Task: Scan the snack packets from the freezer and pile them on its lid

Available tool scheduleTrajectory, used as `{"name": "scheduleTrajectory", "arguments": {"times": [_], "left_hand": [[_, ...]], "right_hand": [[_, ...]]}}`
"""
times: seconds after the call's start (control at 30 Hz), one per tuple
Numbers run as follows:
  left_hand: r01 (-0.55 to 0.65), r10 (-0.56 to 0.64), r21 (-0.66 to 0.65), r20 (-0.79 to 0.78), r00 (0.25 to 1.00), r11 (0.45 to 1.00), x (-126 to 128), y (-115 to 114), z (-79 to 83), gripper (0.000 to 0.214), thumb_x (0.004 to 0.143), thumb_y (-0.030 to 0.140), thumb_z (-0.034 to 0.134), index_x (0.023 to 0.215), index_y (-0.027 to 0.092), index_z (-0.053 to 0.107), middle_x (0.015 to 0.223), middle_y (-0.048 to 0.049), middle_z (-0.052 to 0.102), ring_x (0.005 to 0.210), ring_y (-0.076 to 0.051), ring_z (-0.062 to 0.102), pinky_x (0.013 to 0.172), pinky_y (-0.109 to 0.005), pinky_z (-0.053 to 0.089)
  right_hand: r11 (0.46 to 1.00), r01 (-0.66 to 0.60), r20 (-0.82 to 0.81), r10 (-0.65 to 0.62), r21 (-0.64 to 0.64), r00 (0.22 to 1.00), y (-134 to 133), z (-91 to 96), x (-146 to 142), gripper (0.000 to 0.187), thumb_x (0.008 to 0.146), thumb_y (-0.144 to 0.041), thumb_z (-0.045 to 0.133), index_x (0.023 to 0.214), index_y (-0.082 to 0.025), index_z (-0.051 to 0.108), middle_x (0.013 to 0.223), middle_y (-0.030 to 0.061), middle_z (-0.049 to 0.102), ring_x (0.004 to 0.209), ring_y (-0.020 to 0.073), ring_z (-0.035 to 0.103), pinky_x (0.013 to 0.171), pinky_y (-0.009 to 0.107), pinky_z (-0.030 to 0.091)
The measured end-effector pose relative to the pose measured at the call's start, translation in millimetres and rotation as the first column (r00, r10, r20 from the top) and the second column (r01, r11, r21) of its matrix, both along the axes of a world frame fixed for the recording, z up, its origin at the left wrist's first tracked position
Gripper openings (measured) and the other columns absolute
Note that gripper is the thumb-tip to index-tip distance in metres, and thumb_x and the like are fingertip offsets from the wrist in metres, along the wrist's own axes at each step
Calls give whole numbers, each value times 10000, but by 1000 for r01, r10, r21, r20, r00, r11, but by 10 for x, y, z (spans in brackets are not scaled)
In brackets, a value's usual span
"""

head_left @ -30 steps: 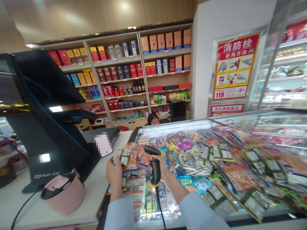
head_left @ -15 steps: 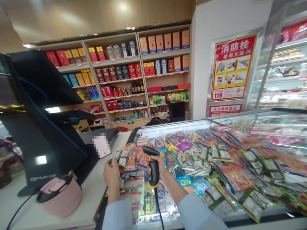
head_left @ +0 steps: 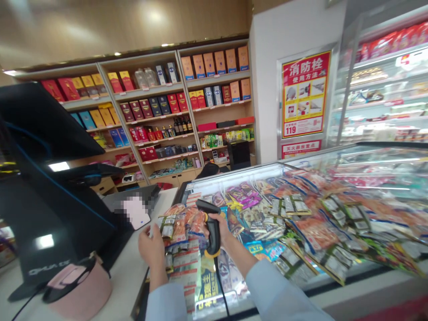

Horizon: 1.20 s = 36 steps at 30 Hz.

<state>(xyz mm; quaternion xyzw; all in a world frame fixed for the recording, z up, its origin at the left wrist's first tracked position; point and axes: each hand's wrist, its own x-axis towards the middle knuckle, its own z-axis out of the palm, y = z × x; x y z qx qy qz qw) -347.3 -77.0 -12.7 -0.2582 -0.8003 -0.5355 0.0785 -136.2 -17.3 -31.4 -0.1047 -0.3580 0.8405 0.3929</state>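
Observation:
My right hand [head_left: 223, 232] is wrapped round the grip of a black barcode scanner [head_left: 214, 234] with yellow trim. Its head points left over the packets, and a cable runs down from the grip. My left hand [head_left: 152, 249] has its fingers curled at the left edge of a small snack packet [head_left: 167, 226] with a green-and-white label, and seems to pinch it; the fingertips are partly hidden. Close beside it, between my hands, lie reddish clear-wrapped snack packets [head_left: 194, 222] on the glass top of the display case [head_left: 234, 171].
More snack packets [head_left: 319, 234] are heaped on the glass at right. At left a counter holds a black checkout terminal [head_left: 50, 200], a phone [head_left: 135, 214] and a pink container [head_left: 80, 290]. Shelves [head_left: 147, 118] of boxes and bottles stand behind. A person's dark hair [head_left: 207, 170] shows beyond the case.
The view has turned slightly right, so the surroundings sit further left. Both hands keep nearly the same pose, the right one still round the scanner, the left one at the packet's edge.

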Motion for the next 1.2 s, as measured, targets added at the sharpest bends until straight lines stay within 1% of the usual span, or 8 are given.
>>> {"name": "scheduleTrajectory", "arguments": {"times": [0.2,0.43,0.6,0.8,0.97,1.1,1.13,1.2], "left_hand": [[92,-17,194,-359,933,977,196,43,161,448,805,418,474,1119,115,577,1133,-167,596,1154,-310,500,1033,-441,345],[486,-356,117,-539,764,866,1027,229,365,400,807,366,486,1135,141,534,1215,-147,548,1195,-278,470,1075,-429,328],[716,-568,120,-526,633,687,2046,429,456,371,820,299,503,1170,178,493,1214,-119,531,1197,-255,474,1065,-429,349],[877,-736,112,-501,456,467,3123,661,221,433,806,234,537,1223,156,452,1222,-143,521,1204,-258,468,1059,-465,355],[930,-867,107,-338,366,351,3542,823,-35,526,754,222,596,1256,164,452,1265,-143,506,1236,-273,457,1071,-475,342],[988,-973,107,-190,131,112,3705,956,-211,616,745,279,652,1316,212,430,1348,-126,473,1226,-250,483,1044,-431,379],[991,-981,104,-168,98,81,3739,984,-249,624,748,289,657,1324,220,426,1356,-125,467,1212,-244,494,1029,-420,393],[990,-982,87,-140,124,112,3802,1027,-312,637,746,289,668,1329,220,423,1354,-131,463,1172,-236,519,1000,-403,412]], "right_hand": [[982,134,-186,-108,132,977,-201,452,494,314,676,-465,544,787,-172,563,570,1,544,372,91,379,360,224,314],[880,325,-200,-269,347,942,-397,744,1819,265,670,-425,547,782,-186,524,621,4,546,373,85,391,361,224,329],[807,489,-137,-472,330,871,-459,617,2710,253,679,-409,581,794,-188,541,591,4,539,377,95,407,341,218,340],[742,596,-148,-582,306,800,-497,409,3393,223,725,-392,586,826,-194,567,586,2,544,380,111,429,341,237,398],[715,663,-106,-659,221,745,-458,191,3682,216,739,-389,593,841,-200,579,625,10,561,382,107,430,348,240,401],[720,665,-58,-669,199,741,-423,25,3749,240,720,-420,606,813,-204,561,578,-2,527,370,114,416,337,244,378],[716,670,-52,-675,197,736,-418,-9,3747,246,714,-425,611,806,-204,554,588,2,533,376,117,422,341,247,378],[702,686,-51,-691,191,722,-410,-68,3731,253,713,-431,616,795,-203,542,627,15,554,390,118,430,353,252,385]]}}
